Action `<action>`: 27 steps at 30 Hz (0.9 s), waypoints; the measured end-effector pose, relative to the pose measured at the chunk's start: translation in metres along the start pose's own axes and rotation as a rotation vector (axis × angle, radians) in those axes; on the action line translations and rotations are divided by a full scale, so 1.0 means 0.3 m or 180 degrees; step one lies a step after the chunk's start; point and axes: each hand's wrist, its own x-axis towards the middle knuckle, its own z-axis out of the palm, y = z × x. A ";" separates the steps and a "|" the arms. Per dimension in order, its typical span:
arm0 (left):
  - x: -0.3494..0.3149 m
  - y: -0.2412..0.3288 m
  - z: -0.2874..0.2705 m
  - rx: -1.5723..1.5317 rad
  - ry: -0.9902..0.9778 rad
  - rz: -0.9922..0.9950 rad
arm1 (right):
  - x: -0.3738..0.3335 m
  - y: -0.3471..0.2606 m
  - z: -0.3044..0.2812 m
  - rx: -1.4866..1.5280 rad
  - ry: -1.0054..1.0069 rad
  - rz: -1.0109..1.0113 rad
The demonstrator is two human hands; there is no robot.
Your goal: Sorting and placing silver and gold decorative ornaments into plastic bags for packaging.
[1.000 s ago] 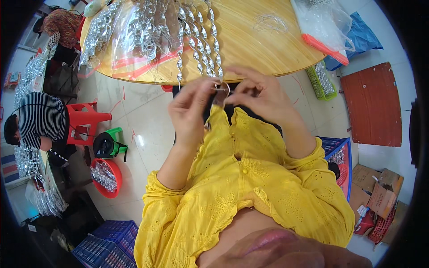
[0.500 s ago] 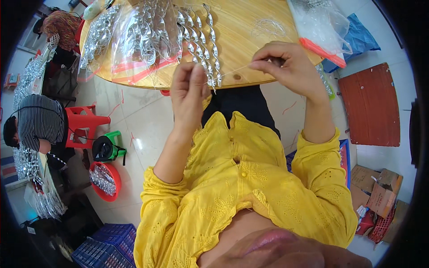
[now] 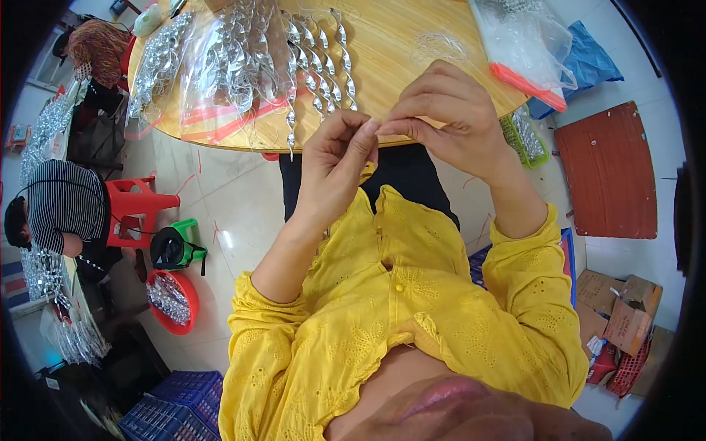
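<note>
My left hand (image 3: pixel 337 162) and my right hand (image 3: pixel 454 121) meet fingertip to fingertip just off the near edge of the round wooden table (image 3: pixel 390 44). Both are closed in a pinch on a thin pale thread, now mostly hidden by the fingers. Beyond them lie several twisted silver strips (image 3: pixel 346 62) side by side. One separate silver strip (image 3: pixel 290 110), left of my left hand, reaches past the table edge. Further left is a clear plastic bag (image 3: pixel 195 88) with more silver spirals in and around it. A loose tangle of thread (image 3: pixel 439 48) rests beyond my right hand.
At the table's right side lies a clear plastic bag with a red edge (image 3: pixel 526 81); below it stands a green basket (image 3: pixel 540 151). On the left are a person in stripes (image 3: pixel 66 202), a red stool (image 3: pixel 136 206) and a red basin (image 3: pixel 190 312). Cardboard boxes (image 3: pixel 625 316) sit at right.
My hands have come together; half a second ago a thread was stretched between them. My left hand has shifted right and my right hand left.
</note>
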 end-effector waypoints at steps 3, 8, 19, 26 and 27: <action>-0.007 -0.012 -0.004 0.0005 0.0041 -0.0055 | -0.025 0.013 0.025 0.0621 -0.0009 0.0443; -0.013 -0.012 -0.003 -0.0252 0.0096 -0.0023 | -0.042 0.005 0.027 0.1455 -0.0173 0.1127; -0.021 0.006 0.008 -0.0144 -0.0023 -0.0129 | -0.066 0.024 0.051 0.3179 0.0242 0.2186; -0.024 0.006 0.010 0.0038 -0.0231 -0.0190 | -0.044 0.015 0.071 0.3365 0.0175 0.2162; -0.023 0.004 0.012 0.0029 -0.0246 -0.0188 | -0.043 0.015 0.076 0.3476 0.0172 0.2165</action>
